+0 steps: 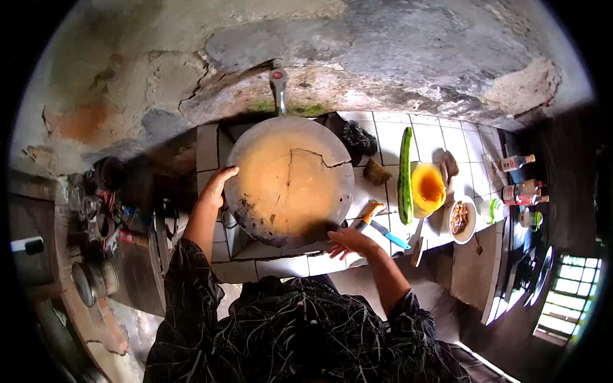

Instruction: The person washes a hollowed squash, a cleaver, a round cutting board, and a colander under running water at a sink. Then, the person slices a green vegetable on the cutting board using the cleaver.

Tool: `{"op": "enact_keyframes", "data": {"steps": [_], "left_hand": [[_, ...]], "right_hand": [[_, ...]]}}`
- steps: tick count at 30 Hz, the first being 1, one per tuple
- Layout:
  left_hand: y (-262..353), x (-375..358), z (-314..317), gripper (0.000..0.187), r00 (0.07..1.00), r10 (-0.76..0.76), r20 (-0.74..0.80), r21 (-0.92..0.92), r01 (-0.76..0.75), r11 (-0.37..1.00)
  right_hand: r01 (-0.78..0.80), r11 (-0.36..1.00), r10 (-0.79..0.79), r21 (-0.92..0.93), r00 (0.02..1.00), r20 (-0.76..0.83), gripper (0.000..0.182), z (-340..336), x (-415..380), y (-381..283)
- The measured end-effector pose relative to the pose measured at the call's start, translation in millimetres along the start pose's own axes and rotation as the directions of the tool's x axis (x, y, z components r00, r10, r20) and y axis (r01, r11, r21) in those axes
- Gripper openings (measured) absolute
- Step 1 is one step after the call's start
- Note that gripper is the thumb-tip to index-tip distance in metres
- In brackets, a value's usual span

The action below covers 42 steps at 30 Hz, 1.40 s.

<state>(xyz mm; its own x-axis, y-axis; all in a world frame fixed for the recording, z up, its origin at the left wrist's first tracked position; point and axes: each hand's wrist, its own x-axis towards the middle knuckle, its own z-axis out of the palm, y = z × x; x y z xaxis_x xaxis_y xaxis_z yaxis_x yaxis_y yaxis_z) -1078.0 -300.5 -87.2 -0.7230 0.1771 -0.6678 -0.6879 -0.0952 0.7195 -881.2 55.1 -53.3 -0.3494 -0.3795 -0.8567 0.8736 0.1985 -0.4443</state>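
A large round clay griddle (287,185) with a tan centre, dark scorched patches and a jagged crack lies over the tiled counter. My left hand (219,186) holds its left rim, with the fingertips at the edge. At the lower right rim is my right hand (351,242), its fingers stretched out and nothing in them. Just beyond it lie an orange-handled knife (370,214) and a blue-handled tool (393,236).
Right of the griddle are a long green vegetable (405,179), a yellow container (424,207) and a white bowl (469,226) with brown pieces. A black plastic bag (359,138) sits behind. Bottles (517,163) stand far right; a cracked wall (383,57) rises at the back.
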Motion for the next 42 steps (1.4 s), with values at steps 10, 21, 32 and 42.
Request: {"op": "enact_keyframes", "data": {"steps": [10,21,32,42], "left_hand": [[-36.1,42.5,-6.7,0.095,0.983,-0.147,-0.111,-0.042,0.143,0.989],[-21.9,21.4,3.7,0.095,0.991,-0.127,-0.04,-0.1,0.122,0.987],[-11.8,9.1,9.8,0.092,0.972,-0.138,-0.191,0.109,0.16,0.981],[-11.3,11.5,8.0,0.089,0.961,-0.185,-0.204,0.123,0.213,0.969]], "right_hand": [[0.107,0.102,-0.992,-0.989,0.079,-0.094,0.055,50.7,-62.9,-297.2],[0.881,0.411,-0.91,-0.233,0.382,-0.161,0.032,-21.6,-20.3,-318.2],[-0.23,-0.339,-0.761,-0.912,0.637,0.122,0.068,-21.0,122.3,-157.2],[-0.226,-0.031,-0.877,-0.974,0.473,-0.082,0.073,12.4,171.1,-203.6]]}}
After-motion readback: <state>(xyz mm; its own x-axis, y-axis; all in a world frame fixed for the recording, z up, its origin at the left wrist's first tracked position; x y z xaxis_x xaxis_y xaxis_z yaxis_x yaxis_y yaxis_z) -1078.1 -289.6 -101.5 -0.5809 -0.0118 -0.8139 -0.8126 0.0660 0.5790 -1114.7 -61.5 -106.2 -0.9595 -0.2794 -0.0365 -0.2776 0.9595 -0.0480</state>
